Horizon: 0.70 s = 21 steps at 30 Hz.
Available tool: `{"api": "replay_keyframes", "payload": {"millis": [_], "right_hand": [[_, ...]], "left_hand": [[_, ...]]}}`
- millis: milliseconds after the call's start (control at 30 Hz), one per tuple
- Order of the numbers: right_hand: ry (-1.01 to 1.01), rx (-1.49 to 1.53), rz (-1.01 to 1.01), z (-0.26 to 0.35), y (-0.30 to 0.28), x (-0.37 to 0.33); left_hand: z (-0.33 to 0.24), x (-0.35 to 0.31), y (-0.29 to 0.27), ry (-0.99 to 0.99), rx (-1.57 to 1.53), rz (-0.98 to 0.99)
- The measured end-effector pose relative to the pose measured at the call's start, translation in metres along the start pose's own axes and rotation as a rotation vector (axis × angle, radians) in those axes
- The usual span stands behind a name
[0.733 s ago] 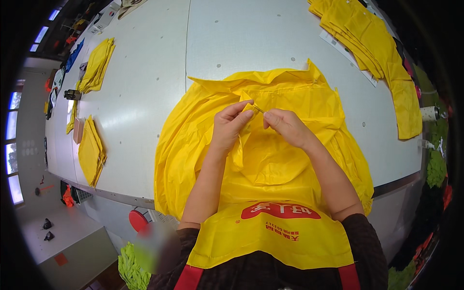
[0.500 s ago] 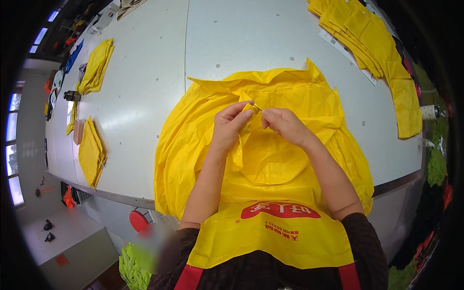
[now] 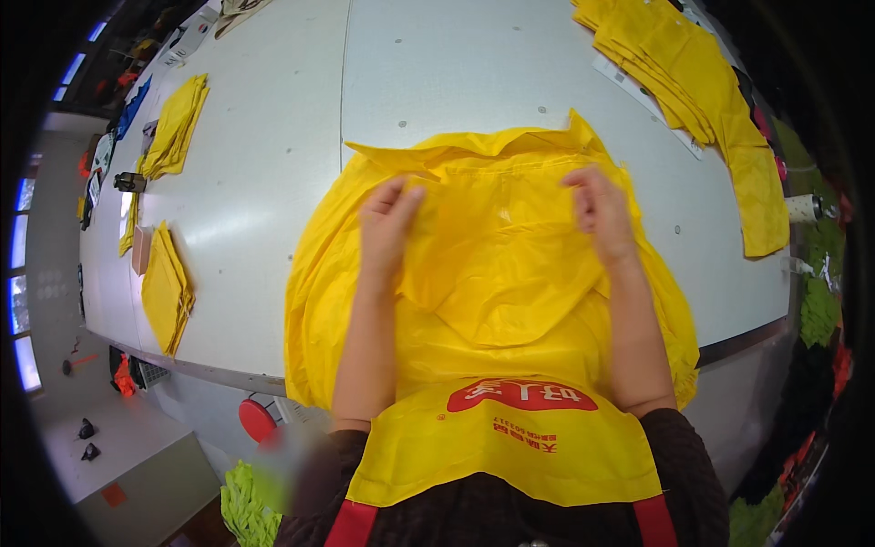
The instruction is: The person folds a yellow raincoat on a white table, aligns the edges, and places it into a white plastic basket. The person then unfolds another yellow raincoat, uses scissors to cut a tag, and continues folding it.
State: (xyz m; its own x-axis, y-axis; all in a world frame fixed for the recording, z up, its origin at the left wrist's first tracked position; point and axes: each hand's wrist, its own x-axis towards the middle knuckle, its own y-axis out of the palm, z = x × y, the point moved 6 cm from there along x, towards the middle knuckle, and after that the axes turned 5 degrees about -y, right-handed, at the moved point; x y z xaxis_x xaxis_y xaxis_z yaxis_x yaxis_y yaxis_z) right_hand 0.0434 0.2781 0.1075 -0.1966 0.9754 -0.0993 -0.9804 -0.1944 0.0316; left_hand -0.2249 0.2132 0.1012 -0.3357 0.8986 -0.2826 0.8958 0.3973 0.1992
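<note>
A large, crumpled piece of yellow sewn cloth [image 3: 510, 283] with a slight sheen lies before me and hangs over the table's near edge. Stitched seams cross its upper middle. My left hand [image 3: 387, 228] is pinched on a raised flap of this yellow cloth, which is smeared by motion. Apart from it, my right hand [image 3: 603, 214] hovers over the cloth's right part. Its fingers are curled in, and whatever lies between them is hidden. I wear a yellow apron [image 3: 510, 465] with red straps.
The pale table [image 3: 273, 210] has small round marks. Folded yellow cloths [image 3: 661, 77] are piled at the far right, beside a white cone [image 3: 804, 209]. Two more yellow stacks [image 3: 178, 128] lie at the left. A red round stool [image 3: 258, 420] stands below the near left edge.
My hands were together at the middle, pinching the flap and a thin dark thing. They have moved apart, left hand leftward with the flap, right hand rightward and slightly up.
</note>
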Motion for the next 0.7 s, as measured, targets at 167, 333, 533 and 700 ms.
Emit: {"api": "replay_keyframes", "payload": {"millis": [167,333,533,700], "right_hand": [[-0.058,-0.859,-0.551,-0.022,-0.176,-0.003],[0.209,-1.435,-0.455,-0.077,-0.252,-0.024],[-0.404,-1.341,-0.400,-0.055,-0.177,-0.038],[-0.599,-1.283,0.141,-0.035,0.030,-0.096]], "left_hand": [[-0.026,0.038,-0.079,0.072,0.145,-0.199],[0.024,0.059,-0.137,-0.066,0.345,-0.215],[0.013,-0.012,-0.116,-0.155,0.263,-0.256],[0.035,-0.038,-0.095,-0.093,0.231,-0.138]]}}
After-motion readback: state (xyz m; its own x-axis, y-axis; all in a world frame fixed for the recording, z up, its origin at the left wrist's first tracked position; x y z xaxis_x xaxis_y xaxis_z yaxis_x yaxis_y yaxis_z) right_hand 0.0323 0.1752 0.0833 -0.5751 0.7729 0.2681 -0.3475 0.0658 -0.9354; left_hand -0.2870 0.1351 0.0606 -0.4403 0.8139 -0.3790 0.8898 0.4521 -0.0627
